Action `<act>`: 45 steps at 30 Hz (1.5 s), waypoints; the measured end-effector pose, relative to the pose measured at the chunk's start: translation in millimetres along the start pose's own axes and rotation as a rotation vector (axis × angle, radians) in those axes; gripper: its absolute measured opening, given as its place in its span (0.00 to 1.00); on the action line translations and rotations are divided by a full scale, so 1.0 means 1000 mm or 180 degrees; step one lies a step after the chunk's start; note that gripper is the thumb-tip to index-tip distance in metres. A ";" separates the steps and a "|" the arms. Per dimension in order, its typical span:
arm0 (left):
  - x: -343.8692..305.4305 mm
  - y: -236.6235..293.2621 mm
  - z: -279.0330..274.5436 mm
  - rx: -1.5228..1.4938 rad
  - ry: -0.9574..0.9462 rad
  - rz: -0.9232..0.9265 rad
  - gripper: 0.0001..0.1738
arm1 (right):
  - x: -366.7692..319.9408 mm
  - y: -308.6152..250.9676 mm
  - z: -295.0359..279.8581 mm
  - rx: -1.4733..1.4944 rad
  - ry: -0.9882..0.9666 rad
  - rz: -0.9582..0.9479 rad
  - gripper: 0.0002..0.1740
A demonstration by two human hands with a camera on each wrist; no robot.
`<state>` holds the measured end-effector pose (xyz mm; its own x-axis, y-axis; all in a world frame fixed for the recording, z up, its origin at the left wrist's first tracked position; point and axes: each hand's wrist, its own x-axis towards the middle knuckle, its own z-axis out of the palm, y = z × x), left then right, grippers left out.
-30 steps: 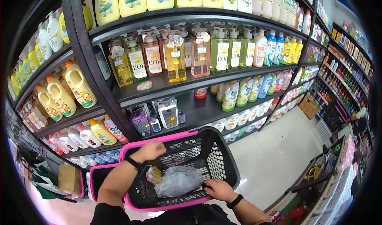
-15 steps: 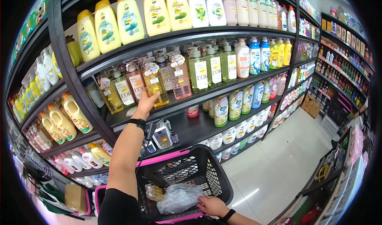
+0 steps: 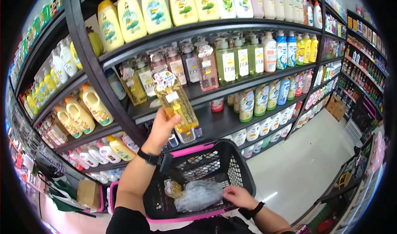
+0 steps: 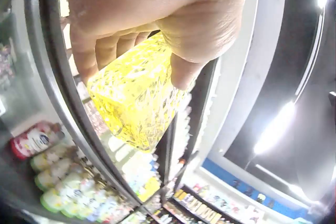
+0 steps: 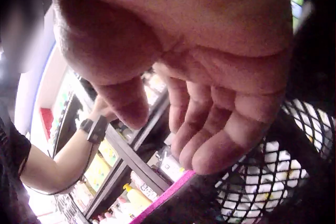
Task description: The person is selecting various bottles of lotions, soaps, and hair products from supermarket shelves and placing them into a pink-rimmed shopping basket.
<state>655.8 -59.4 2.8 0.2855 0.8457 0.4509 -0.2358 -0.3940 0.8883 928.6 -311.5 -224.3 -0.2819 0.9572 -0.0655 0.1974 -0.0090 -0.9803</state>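
Observation:
My left hand (image 3: 160, 131) grips a clear pump bottle (image 3: 178, 106) of yellow liquid, tilted in front of the shelf's edge. In the left wrist view the thumb and fingers lie round opposite sides of the faceted bottle (image 4: 136, 92). Below it stands a black basket with a pink rim (image 3: 192, 149). Inside lie a grey plastic bag (image 3: 198, 196) and a small clear package with yellow contents (image 3: 173, 188). My right hand (image 3: 240, 197) is over the basket's near right side, fingertips by the bag; its fingers (image 5: 210, 129) are loosely bent with nothing between them.
Shelves (image 3: 231, 93) carry rows of pump bottles, including green ones (image 3: 242, 62), with yellow shampoo bottles (image 3: 182, 6) above. A cardboard box (image 3: 89, 194) stands at the lower left. Tiled floor (image 3: 289, 159) runs along the right, beside a low display stand (image 3: 331, 184).
My left hand went from above the basket to the shelf, took hold of the yellow pump bottle and drew it out and down towards the basket. My right hand stayed by the bag.

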 end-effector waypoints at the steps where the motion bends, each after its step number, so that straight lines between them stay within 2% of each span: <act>1: -0.027 0.014 0.010 -0.0099 -0.0106 -0.0076 0.35 | 0.004 -0.009 -0.006 0.0300 -0.0005 -0.0205 0.15; 2: -0.054 0.023 0.018 -0.0205 -0.0219 -0.0165 0.36 | 0.010 -0.022 -0.011 0.0613 0.0007 -0.0396 0.16; 4: -0.101 0.030 0.031 -0.0476 -0.0313 -0.0303 0.37 | 0.021 -0.068 -0.015 0.0632 0.0231 -0.0354 0.22; 6: -0.144 0.029 0.036 -0.0500 -0.0372 -0.0589 0.38 | 0.031 -0.124 -0.007 0.1060 0.0385 -0.0768 0.32; 8: -0.180 0.019 0.042 -0.0752 -0.0412 -0.0781 0.37 | 0.046 -0.159 0.006 0.1002 0.0297 -0.1204 0.42; 10: -0.211 0.009 0.048 -0.0794 -0.0389 -0.0977 0.37 | 0.057 -0.171 0.029 0.1412 -0.0078 -0.1228 0.45; 11: -0.226 0.000 0.047 -0.0668 -0.0460 -0.0969 0.38 | 0.069 -0.172 0.041 0.1183 -0.0061 -0.1330 0.44; 12: -0.237 -0.006 0.043 -0.0622 -0.0463 -0.1143 0.38 | 0.072 -0.171 0.042 0.0435 -0.0184 -0.0920 0.42; 14: -0.254 -0.015 0.030 -0.0521 -0.0443 -0.1457 0.38 | 0.077 -0.154 0.062 0.0954 -0.0218 -0.0732 0.42; 15: -0.253 -0.015 0.014 -0.0141 -0.0661 -0.1438 0.39 | 0.076 -0.152 0.067 0.1017 -0.0222 -0.0629 0.42; 16: -0.253 -0.011 0.003 0.0077 -0.0587 -0.1191 0.42 | 0.074 -0.149 0.073 0.1089 -0.0232 -0.0523 0.42; 20: -0.234 0.029 -0.033 -0.0168 -0.0232 -0.0684 0.46 | 0.073 -0.139 0.093 0.1043 -0.0337 -0.0527 0.42; 21: -0.228 0.040 -0.040 -0.0006 -0.0310 -0.0658 0.46 | 0.074 -0.130 0.095 0.0674 -0.0348 -0.0501 0.41; 24: -0.210 0.064 -0.050 0.0779 -0.0648 -0.0612 0.41 | 0.078 -0.119 0.103 0.0362 -0.0553 -0.0551 0.42; 26: -0.196 0.084 -0.054 0.1851 -0.1071 -0.0953 0.39 | 0.081 -0.111 0.109 0.0226 -0.0580 -0.0719 0.42; 27: -0.189 0.093 -0.051 0.2280 -0.1261 -0.0755 0.37 | 0.082 -0.111 0.110 0.0025 -0.0611 -0.0720 0.42; 28: -0.186 0.096 -0.052 0.2477 -0.1470 -0.0811 0.38 | 0.081 -0.112 0.109 -0.0190 -0.0641 -0.0749 0.42; 30: -0.184 0.084 -0.057 0.2781 -0.1980 -0.0064 0.37 | 0.079 -0.111 0.111 -0.0263 -0.0716 -0.0662 0.41; 34: -0.184 0.073 -0.053 0.2767 -0.2252 -0.0392 0.31 | 0.077 -0.118 0.105 -0.0517 -0.0951 -0.0510 0.39; 37: -0.198 0.034 -0.048 0.2672 -0.2290 -0.0303 0.26 | 0.073 -0.116 0.100 -0.1664 -0.1087 -0.0091 0.38; 38: -0.206 0.020 -0.044 0.2782 -0.2373 -0.0320 0.26 | 0.067 -0.110 0.100 -0.1716 -0.0987 -0.0174 0.37; 40: -0.225 -0.007 -0.035 0.3190 -0.2674 -0.0710 0.25 | 0.051 -0.089 0.099 -0.1818 -0.0764 -0.0352 0.37; 41: -0.233 -0.026 -0.038 0.3276 -0.2768 -0.0763 0.24 | 0.045 -0.083 0.095 -0.1733 -0.0854 -0.0397 0.36; 44: -0.263 -0.086 -0.048 0.3540 -0.2981 -0.1031 0.23 | 0.025 -0.064 0.085 -0.1662 -0.0977 -0.0268 0.34; 45: -0.271 -0.102 -0.053 0.3666 -0.3016 -0.1146 0.23 | 0.019 -0.060 0.082 -0.1575 -0.0853 -0.0178 0.31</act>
<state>553.0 -229.3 -214.3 0.7417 0.5975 -0.3048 0.6707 -0.6589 0.3406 834.0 -316.8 -181.8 -0.5203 0.8449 -0.1242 0.5738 0.2381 -0.7837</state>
